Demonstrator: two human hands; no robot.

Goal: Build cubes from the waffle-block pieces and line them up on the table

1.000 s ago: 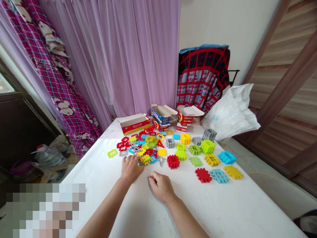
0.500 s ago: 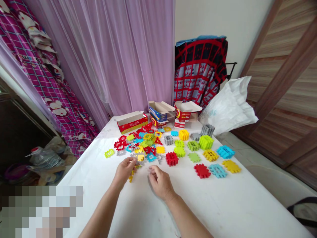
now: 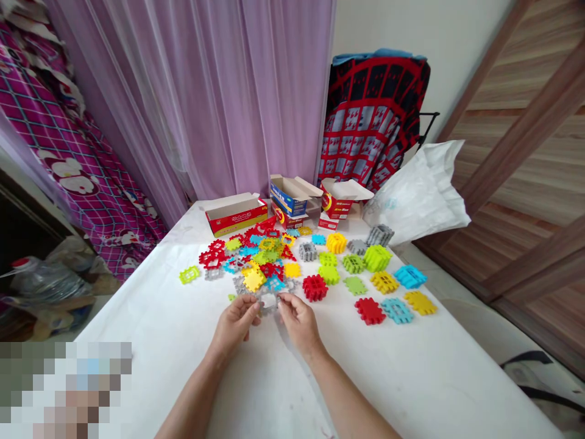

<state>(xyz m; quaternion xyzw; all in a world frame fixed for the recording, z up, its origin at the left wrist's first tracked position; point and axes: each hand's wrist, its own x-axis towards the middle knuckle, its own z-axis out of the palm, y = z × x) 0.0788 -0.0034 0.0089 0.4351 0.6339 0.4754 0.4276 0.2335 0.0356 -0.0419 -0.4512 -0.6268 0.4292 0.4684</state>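
Observation:
Between my hands is a grey interlocking toy tile [image 3: 269,301] with an open middle and notched edges. My left hand [image 3: 238,318] pinches its left side between thumb and fingers. On the other side, the fingertips of my right hand [image 3: 299,323] close on its right edge. Just beyond lies a loose heap of tiles, with a yellow tile [image 3: 254,279] and a blue tile [image 3: 275,283] nearest. A small green piece [image 3: 231,298] shows beside my left fingers, partly hidden.
Sorted stacks stand to the right, among them a red stack [image 3: 315,288], a bright green stack [image 3: 377,258] and a blue stack [image 3: 410,277]. Open cardboard boxes, including a red box [image 3: 236,218], line the back of the white table [image 3: 150,341]. A white bag [image 3: 415,189] leans at the back right.
My right hand has come up to the grey tile, which both hands now hold. The yellow pieces under my left hand are no longer visible there. The camera view has shifted slightly.

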